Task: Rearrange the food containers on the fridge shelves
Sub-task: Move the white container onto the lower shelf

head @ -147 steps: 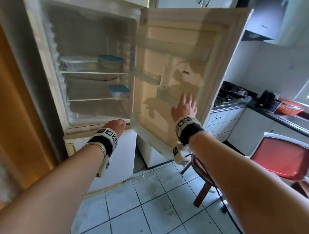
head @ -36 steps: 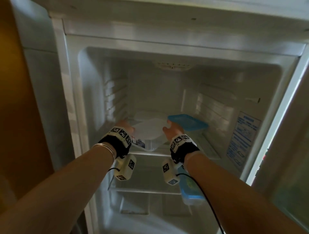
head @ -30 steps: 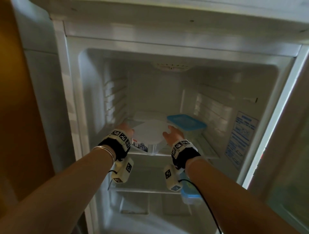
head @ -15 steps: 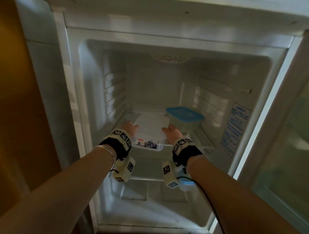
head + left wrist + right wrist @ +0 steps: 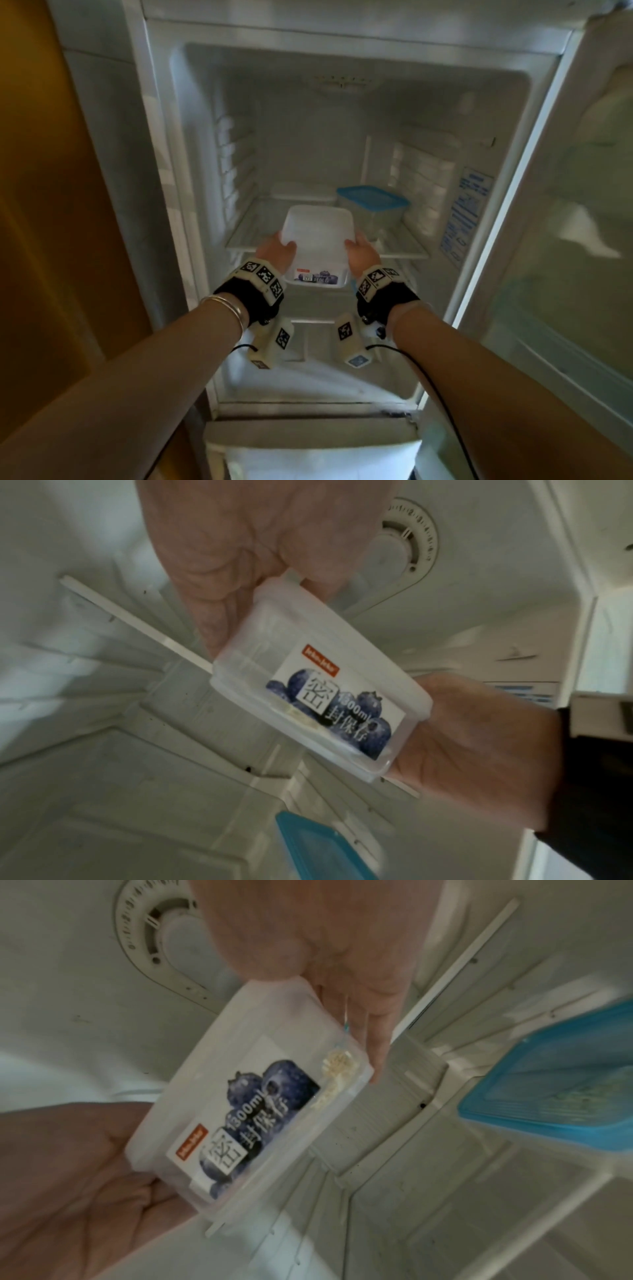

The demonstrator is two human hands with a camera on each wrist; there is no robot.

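A round thermostat dial (image 5: 407, 547) is sitting on the fridge's inner ceiling, showing in both wrist views (image 5: 156, 931). A blue-printed label (image 5: 467, 212) is sticking to the right inner wall. A brown wooden panel (image 5: 51, 205) is standing to the left of the cabinet. The open door (image 5: 582, 205) is hanging at the right, its pale liner catching light. A second white door (image 5: 308, 452) is showing below the open compartment.

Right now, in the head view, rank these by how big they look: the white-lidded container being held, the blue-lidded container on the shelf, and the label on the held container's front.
1. White-lidded container, largest, though it is nearer the camera.
2. Blue-lidded container, which sits farther back, so the true difference is unsure.
3. Label, clearly smallest.
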